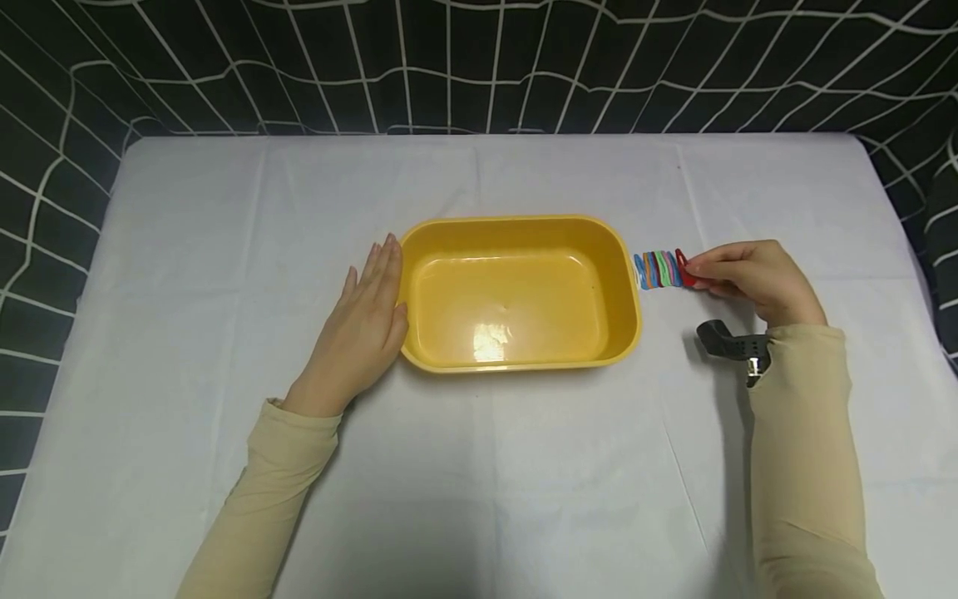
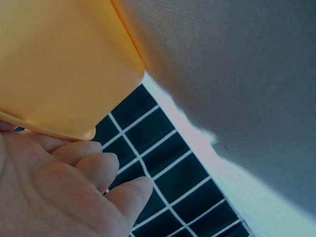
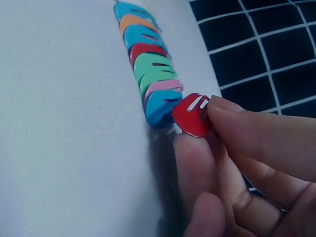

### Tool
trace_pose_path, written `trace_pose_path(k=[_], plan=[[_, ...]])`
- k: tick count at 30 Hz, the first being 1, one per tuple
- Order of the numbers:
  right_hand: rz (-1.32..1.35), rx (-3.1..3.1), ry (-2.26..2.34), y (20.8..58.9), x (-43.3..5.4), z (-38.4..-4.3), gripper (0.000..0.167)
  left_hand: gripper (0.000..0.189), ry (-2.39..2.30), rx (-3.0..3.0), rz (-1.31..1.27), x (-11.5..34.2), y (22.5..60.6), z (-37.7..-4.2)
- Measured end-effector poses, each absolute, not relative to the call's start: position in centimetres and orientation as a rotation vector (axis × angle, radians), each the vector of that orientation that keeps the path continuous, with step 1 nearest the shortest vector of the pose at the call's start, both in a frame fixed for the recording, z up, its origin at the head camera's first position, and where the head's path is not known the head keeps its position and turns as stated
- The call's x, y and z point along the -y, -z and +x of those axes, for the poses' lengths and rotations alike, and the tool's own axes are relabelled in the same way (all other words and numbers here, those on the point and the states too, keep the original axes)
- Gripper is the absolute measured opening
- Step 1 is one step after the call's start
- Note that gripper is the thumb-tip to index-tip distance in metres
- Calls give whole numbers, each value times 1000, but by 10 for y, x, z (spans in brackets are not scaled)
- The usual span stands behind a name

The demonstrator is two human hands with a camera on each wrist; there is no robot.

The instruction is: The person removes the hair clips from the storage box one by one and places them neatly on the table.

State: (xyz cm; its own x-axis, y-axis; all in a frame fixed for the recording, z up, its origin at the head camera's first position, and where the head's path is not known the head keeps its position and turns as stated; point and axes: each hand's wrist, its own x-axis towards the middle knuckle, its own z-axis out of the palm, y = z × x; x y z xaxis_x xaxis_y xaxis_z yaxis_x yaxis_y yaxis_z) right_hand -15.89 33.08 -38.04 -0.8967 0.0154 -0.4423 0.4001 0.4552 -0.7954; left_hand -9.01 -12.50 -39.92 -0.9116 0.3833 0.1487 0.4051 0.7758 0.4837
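My right hand [image 1: 759, 279] pinches a red snap hair clip [image 3: 191, 116] between thumb and fingers, at the near end of a row of hair clips. The row [image 1: 657, 269] lies overlapped on the cloth, in blue, orange, red, green and pink; its last blue clip [image 3: 160, 106] is right beside the red one. To the left stands a yellow plastic basin [image 1: 516, 366], with nothing in it. My left hand [image 1: 359, 329] lies along the basin's left side, fingers straight and touching its rim. In the left wrist view, those fingers [image 2: 98, 165] show under the rim.
A white cloth [image 1: 479, 466] covers the table. Dark fabric with a white grid [image 1: 449, 66] rises behind it and at both sides. A black wrist-camera mount [image 1: 737, 343] sticks out from the right sleeve, above the cloth.
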Motion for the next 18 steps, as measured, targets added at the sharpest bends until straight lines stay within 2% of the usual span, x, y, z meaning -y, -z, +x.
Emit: trace_pose_path(k=[11,18], plan=[[355,-2424,1305,384,-329,-163,24,59,814,2921,-647,125,399,-90],[331,-2472,1281,384,-328,-161,8,59,805,2925,-647,125,400,-90]])
